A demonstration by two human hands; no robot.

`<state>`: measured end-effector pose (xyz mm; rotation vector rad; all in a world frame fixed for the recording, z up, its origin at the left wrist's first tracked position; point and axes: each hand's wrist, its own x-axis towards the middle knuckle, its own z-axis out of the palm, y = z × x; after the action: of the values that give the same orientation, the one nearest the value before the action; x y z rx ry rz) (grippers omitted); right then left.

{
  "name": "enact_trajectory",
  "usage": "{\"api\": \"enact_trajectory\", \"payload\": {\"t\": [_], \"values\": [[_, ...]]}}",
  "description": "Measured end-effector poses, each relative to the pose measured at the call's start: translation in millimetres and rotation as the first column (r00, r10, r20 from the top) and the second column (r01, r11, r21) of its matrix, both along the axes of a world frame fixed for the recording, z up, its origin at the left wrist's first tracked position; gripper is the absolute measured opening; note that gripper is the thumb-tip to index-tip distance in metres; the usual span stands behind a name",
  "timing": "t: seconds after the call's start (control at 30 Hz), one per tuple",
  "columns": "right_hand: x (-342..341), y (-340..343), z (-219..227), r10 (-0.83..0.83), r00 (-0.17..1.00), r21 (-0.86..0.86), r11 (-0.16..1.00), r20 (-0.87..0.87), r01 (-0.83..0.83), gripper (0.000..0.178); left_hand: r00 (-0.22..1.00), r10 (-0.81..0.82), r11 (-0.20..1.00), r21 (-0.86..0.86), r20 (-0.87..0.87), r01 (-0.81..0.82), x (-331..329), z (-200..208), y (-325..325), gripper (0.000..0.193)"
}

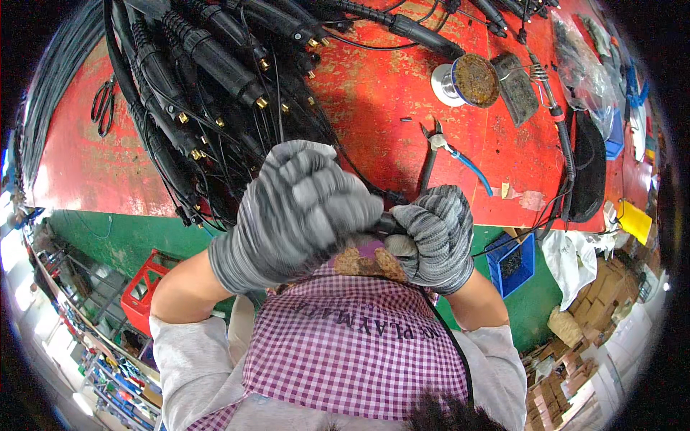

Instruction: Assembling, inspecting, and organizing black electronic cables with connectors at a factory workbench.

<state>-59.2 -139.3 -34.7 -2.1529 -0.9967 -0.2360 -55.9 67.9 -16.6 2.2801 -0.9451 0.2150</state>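
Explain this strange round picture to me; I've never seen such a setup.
This is no machine: you see someone's gloved left hand and right hand. The single picture comes from a fisheye camera worn on their head, looking down, so straight edges bend. On the red table lie black cable connectors with brass-coloured tips, and pliers with a blue handle. The right hand grips a dark piece; the left is blurred at its other end, so its hold is unclear.

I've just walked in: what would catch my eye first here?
Probably the grey-gloved left hand and right hand at the centre, with a black part between them. Beyond, toward the left, black cable assemblies with brass-coloured tips lie heaped on a worn red table.
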Motion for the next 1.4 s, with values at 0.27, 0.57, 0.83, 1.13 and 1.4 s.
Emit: {"api": "enact_trajectory", "payload": {"t": [0.27,0.57,0.83,1.13,1.4], "values": [[-3,0,-11,0.03,0.999,-0.007,1.0,0.026,-0.03,0.028,0.996,-0.018,0.999,0.028,0.09,0.016,-2,-2,-5,0.028],[-3,1,-7,0.011,0.998,-0.046,0.999,0.066,-0.008,0.027,0.963,-0.039,0.999,-0.03,-0.267,0.032,-1,-1,-1,0.026],[0,3,-8,0.007,0.999,0.015,1.0,0.051,-0.008,0.031,0.951,0.047,0.997,0.071,-0.306,-0.026,1,3,0,0.033],[-7,4,-10,-0.011,0.996,-0.023,1.0,-0.089,0.009,0.023,0.993,0.027,0.996,0.079,0.115,-0.036,-8,-4,-8,0.031],[-8,7,-14,-0.069,0.988,0.055,0.996,-0.135,0.077,0.028,0.997,0.061,0.995,0.083,-0.041,-0.057,2,-6,1,0.041]]}}
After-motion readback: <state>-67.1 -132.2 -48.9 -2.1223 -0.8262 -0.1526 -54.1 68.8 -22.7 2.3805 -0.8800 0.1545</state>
